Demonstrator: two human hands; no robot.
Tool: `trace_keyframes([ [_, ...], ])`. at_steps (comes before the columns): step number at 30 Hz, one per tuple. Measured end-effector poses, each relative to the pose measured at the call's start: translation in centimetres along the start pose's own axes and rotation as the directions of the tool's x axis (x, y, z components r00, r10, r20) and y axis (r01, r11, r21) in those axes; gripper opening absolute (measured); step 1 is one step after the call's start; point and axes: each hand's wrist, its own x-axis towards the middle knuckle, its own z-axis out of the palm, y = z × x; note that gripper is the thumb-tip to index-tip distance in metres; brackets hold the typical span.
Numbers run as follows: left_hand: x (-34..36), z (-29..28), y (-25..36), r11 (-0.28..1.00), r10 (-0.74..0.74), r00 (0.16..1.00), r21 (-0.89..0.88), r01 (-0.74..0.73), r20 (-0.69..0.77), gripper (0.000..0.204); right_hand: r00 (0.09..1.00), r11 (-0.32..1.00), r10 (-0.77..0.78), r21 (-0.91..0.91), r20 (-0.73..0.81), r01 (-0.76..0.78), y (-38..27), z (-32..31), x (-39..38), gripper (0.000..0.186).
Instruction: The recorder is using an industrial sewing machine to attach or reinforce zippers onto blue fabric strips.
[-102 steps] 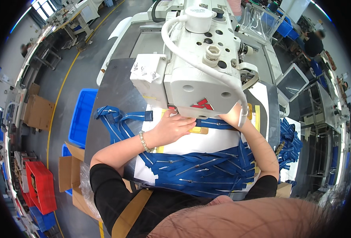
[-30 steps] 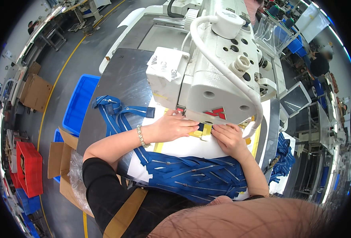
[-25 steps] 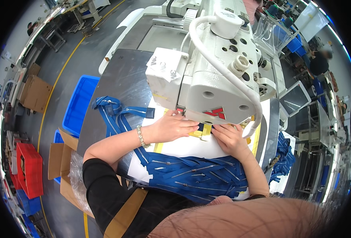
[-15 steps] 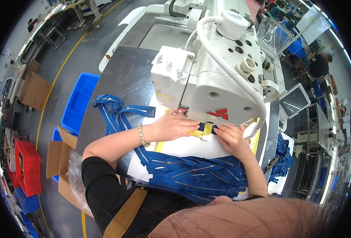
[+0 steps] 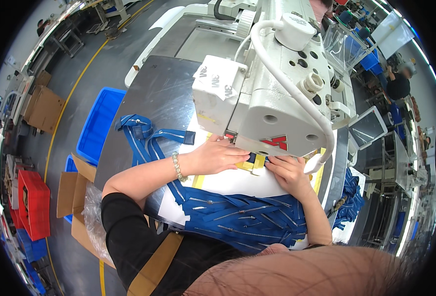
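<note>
My left hand (image 5: pixel 219 157) lies flat beneath the sewing machine head (image 5: pixel 277 121), fingers stretched to the right, with a beaded bracelet at the wrist. My right hand (image 5: pixel 288 171) reaches in from the right, its slightly bent fingers laid down and pointing left. Between both sets of fingertips is a yellow guide piece (image 5: pixel 258 165) on a white sheet, with a dark blue fabric end (image 5: pixel 251 157) at it. Parts of the fingertips and the needle area are hidden by the machine head. In front of my body lies a pile of blue zipper strips (image 5: pixel 242 217).
Joined blue zipper strips (image 5: pixel 151 143) hang over the metal table (image 5: pixel 163 84) at the left. Beyond its edge stand a blue bin (image 5: pixel 99 126) and an open carton (image 5: pixel 82 197). More blue strips (image 5: pixel 351 197) lie at the right, below a screen (image 5: pixel 368 129).
The view has shifted slightly. My two hands stay in nearly the same place under the machine head, and the zipper strips lie as before.
</note>
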Motion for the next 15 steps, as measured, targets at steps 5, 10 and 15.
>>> trace_keyframes([
  [5,0.03,0.04,0.05,1.000,-0.006,1.000,-0.005,0.006,0.016,0.038,1.000,1.000,0.007,-0.001,0.000,-0.007,0.00,0.05,-0.09,0.026],
  [10,-0.02,-0.03,0.04,1.000,0.003,1.000,0.001,-0.003,-0.005,0.038,1.000,1.000,0.003,-0.005,0.007,-0.003,0.04,0.06,-0.03,0.026],
  [15,-0.03,-0.01,0.24,1.000,-0.018,0.999,-0.001,0.018,0.031,0.039,1.000,1.000,0.002,-0.004,0.006,-0.002,0.14,0.03,-0.07,0.026],
])
